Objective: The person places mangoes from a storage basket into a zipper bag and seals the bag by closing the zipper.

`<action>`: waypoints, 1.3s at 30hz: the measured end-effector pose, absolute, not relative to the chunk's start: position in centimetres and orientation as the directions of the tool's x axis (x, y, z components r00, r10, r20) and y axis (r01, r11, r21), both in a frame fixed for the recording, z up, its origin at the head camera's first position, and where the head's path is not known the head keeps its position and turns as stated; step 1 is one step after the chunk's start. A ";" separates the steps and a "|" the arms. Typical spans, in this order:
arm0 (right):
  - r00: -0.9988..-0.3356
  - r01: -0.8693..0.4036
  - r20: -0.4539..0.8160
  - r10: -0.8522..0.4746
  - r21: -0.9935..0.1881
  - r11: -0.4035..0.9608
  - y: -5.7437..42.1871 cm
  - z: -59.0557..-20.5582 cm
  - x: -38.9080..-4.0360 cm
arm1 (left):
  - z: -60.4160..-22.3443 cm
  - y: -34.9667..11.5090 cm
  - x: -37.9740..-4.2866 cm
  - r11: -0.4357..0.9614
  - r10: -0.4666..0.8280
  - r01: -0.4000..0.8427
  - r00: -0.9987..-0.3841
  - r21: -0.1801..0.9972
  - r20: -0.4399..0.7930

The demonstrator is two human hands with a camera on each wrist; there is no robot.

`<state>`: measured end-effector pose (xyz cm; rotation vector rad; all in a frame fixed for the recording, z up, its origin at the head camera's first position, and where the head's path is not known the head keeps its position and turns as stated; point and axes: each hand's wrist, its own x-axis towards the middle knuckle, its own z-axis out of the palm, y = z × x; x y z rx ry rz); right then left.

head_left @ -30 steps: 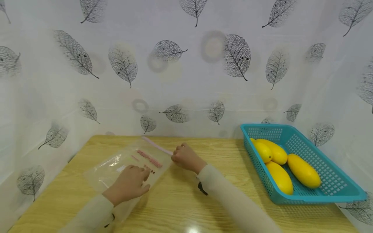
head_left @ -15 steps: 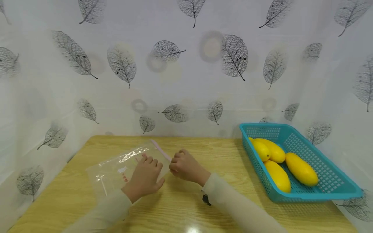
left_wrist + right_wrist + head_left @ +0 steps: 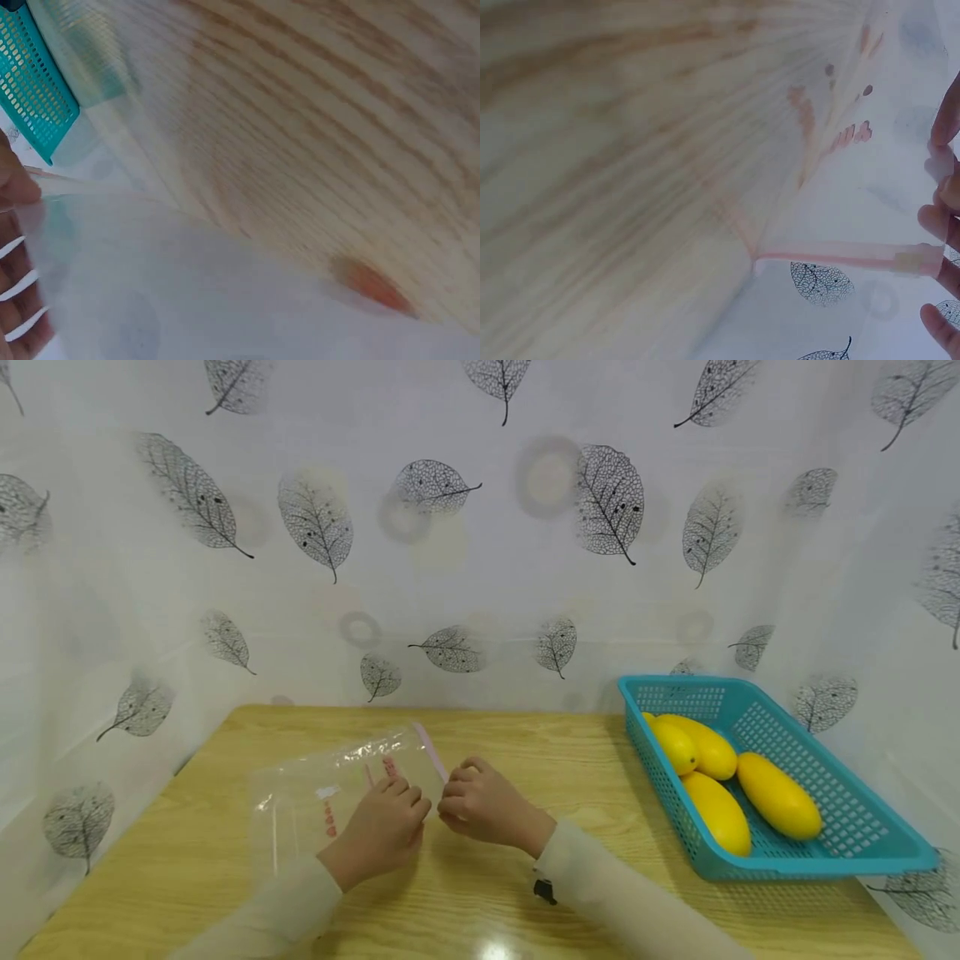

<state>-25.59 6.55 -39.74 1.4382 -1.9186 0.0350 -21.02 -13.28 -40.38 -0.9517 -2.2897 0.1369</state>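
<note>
A clear zip bag (image 3: 296, 802) with pink print and a pink zip strip (image 3: 431, 750) lies slanting on the table, lifted at its right end. My left hand (image 3: 384, 828) pinches the bag's plastic close to the mouth. In the left wrist view its thumb and fingers (image 3: 19, 259) lie either side of the film. My right hand (image 3: 487, 806) grips the near end of the zip strip, just right of the left hand. The right wrist view shows the strip (image 3: 832, 257) running to those fingers (image 3: 934, 219). No contents show inside the bag.
A blue-green plastic basket (image 3: 862, 827) stands at the right of the wooden table (image 3: 585, 760), holding several yellow oval fruits (image 3: 778, 795). A white curtain (image 3: 480, 585) with leaf prints hangs behind the table and at both sides.
My left hand has moved right and up along the bag to its mouth, beside the right hand. The bag has turned and slid right. The right hand has shifted slightly nearer to me.
</note>
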 end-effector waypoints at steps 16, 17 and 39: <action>-0.209 -0.941 0.535 -0.819 0.117 0.316 9.8 -40.9 -28.4 | -41.2 -14.0 -20.9 0.577 0.694 0.735 -0.209 -0.357 0.689; -0.211 -0.943 0.535 -0.818 0.110 0.314 9.9 -40.9 -28.6 | -41.2 -14.0 -20.8 0.568 0.695 0.739 -0.195 -0.362 0.692; -0.229 -0.924 0.498 -0.837 0.161 0.348 11.7 -40.7 -30.0 | -40.3 -15.0 -21.3 0.447 0.657 0.788 0.032 -0.423 0.753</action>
